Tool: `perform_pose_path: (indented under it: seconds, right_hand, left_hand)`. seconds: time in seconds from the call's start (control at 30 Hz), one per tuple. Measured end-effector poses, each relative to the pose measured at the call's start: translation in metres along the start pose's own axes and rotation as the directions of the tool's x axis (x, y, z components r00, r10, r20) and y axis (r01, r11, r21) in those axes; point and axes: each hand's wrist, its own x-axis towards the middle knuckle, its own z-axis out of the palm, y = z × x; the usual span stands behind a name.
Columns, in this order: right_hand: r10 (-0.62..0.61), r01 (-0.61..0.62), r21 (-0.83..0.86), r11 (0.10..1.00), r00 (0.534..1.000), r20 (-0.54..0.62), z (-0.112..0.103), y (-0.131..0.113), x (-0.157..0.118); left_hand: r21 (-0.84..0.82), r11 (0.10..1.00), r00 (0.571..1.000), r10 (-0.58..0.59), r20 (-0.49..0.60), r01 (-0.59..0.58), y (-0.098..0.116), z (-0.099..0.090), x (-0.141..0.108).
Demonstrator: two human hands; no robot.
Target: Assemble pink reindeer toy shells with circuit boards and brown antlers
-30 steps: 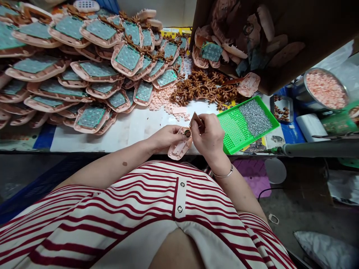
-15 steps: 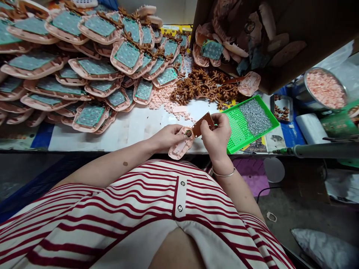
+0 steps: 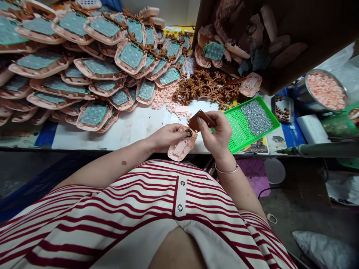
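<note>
In my left hand (image 3: 168, 137), closed at the table's front edge, is a pink plastic shell (image 3: 179, 148) with a dark round part (image 3: 189, 133) near its upper end. My right hand (image 3: 217, 132) pinches a brown circuit board (image 3: 199, 119) between thumb and fingers. The board is tilted just above the shell's upper end; I cannot tell whether they touch. Small pink pieces (image 3: 165, 98) and a flat pink strip (image 3: 181, 109) lie on the white table top beyond my hands.
Stacked pink shells with green boards (image 3: 95, 116) fill the left side. Brown branched plastic parts (image 3: 202, 87) lie at the back. A green tray (image 3: 238, 144) of small metal screws stands right, near a cardboard box (image 3: 269, 80), a bowl of pink pieces (image 3: 327, 91) and a screwdriver (image 3: 316, 150).
My right hand has turned the brown board and brought it slightly left, over the shell's top. The shell has rotated a little in my left hand, showing more of its inside.
</note>
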Motion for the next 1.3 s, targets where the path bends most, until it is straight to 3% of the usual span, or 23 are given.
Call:
perform_pose_path:
  seconds: [0.1,0.23,0.33,0.4,0.53,0.67,1.1,1.3]
  right_hand:
    - [-0.022,0.020,-0.026,0.999,0.995,-0.102,-0.003,-0.005,-0.011]
    - [0.149,-0.168,-0.054,0.984,0.957,-0.247,0.000,-0.008,-0.022]
    - [0.257,-0.277,-0.034,0.960,0.926,-0.276,0.003,-0.006,-0.019]
    - [0.252,-0.271,-0.032,0.962,0.929,-0.272,0.005,-0.005,-0.015]
    - [0.127,-0.135,-0.042,0.990,0.979,-0.158,0.008,-0.006,-0.011]
    - [0.059,-0.060,-0.025,0.998,0.998,-0.037,0.008,-0.003,-0.010]
    - [-0.006,0.014,-0.035,0.999,0.973,0.229,-0.017,0.001,-0.013]
    - [-0.038,0.048,-0.033,0.998,0.963,0.266,-0.019,0.000,-0.009]
  left_hand:
    - [0.015,1.000,1.000,-0.001,-0.010,0.001,0.000,0.002,-0.001]
    - [0.170,0.985,0.996,0.040,-0.078,-0.026,-0.004,0.001,0.003]
    - [0.383,0.920,0.981,0.143,-0.132,-0.083,-0.007,0.002,0.005]
    - [0.444,0.890,0.977,0.177,-0.120,-0.107,-0.007,0.003,0.005]
    - [0.396,0.907,0.982,0.177,-0.060,-0.139,-0.005,0.004,0.002]
    - [0.283,0.949,0.986,0.158,-0.054,-0.136,-0.004,0.001,-0.002]
    - [0.105,0.994,0.994,0.044,-0.100,-0.034,0.000,-0.004,-0.006]
    - [0.093,0.995,0.999,0.035,-0.031,-0.032,-0.004,-0.006,-0.005]
